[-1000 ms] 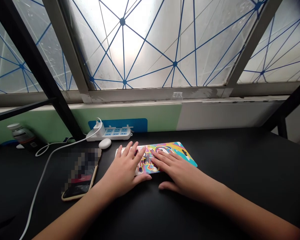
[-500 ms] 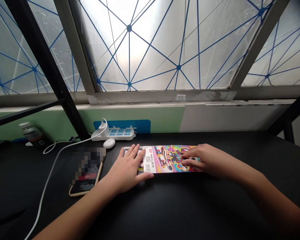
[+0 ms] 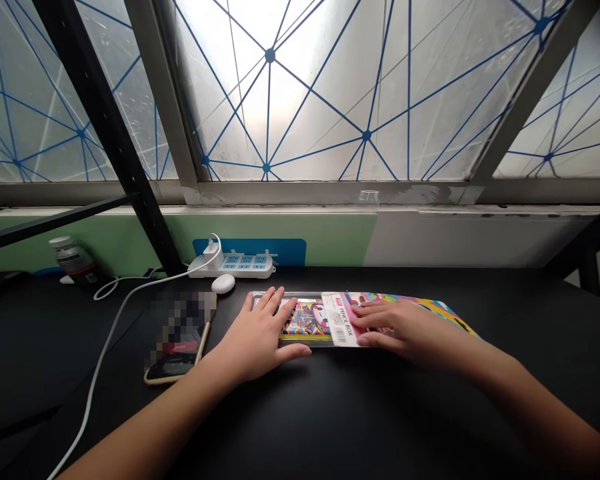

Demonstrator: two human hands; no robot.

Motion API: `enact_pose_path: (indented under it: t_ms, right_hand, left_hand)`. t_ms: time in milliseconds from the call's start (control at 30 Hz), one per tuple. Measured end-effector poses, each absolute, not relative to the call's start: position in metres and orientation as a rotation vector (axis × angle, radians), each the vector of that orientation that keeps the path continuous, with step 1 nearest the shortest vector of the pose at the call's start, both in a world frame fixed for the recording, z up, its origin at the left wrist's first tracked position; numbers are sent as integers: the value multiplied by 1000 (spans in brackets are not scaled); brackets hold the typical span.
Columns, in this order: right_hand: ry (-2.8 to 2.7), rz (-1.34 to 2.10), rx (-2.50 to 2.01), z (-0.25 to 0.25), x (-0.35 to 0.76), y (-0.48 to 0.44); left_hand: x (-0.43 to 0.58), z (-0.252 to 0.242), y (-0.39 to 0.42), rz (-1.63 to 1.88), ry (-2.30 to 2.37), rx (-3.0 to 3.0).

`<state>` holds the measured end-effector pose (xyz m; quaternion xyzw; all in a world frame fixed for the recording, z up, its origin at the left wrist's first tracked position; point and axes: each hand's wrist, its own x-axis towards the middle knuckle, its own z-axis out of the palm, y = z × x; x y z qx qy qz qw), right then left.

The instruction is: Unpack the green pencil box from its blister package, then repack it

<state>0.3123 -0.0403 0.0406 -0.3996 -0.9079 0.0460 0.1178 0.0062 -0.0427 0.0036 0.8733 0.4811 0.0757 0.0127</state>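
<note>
Flat on black bench (image 3: 380,413): left hand (image 3: 257,337), fingers spread, pins pencil box (image 3: 305,319); right hand (image 3: 397,330), palm down, fingers together, presses its colourful sleeve (image 3: 445,312), half slid off rightward.

The phone (image 3: 180,343) is pixelated over most of its face, so nothing on its screen can be read. The left hand (image 3: 258,333) covers the left part of the pencil box (image 3: 307,320), and the right hand (image 3: 400,330) hides the middle of the colourful sleeve (image 3: 445,313). The white cable (image 3: 95,373) runs off the bottom edge. The bottle (image 3: 75,260) label is too small to read.
</note>
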Motion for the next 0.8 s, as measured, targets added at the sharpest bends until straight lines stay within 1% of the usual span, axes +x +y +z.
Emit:
enact_pose_path:
  t_ms: [167, 367, 500, 700, 800]
  right_hand:
    - [-2708, 164, -1349, 35, 300, -42]
    - [-2763, 179, -1323, 6, 269, -49]
    - [-2761, 176, -1235, 5, 290, -39]
    - [-2698, 246, -1316, 7, 327, -30]
    - [-2642, 161, -1419, 12, 340, -29]
  left_hand:
    - [5, 3, -42, 217, 1507, 2712]
    - [-5, 12, -39, 155, 1517, 2662]
    - [-10, 22, -41, 127, 1554, 2559]
    - [-14, 18, -37, 194, 1591, 2570]
    - [-18, 15, -34, 213, 1605, 2573]
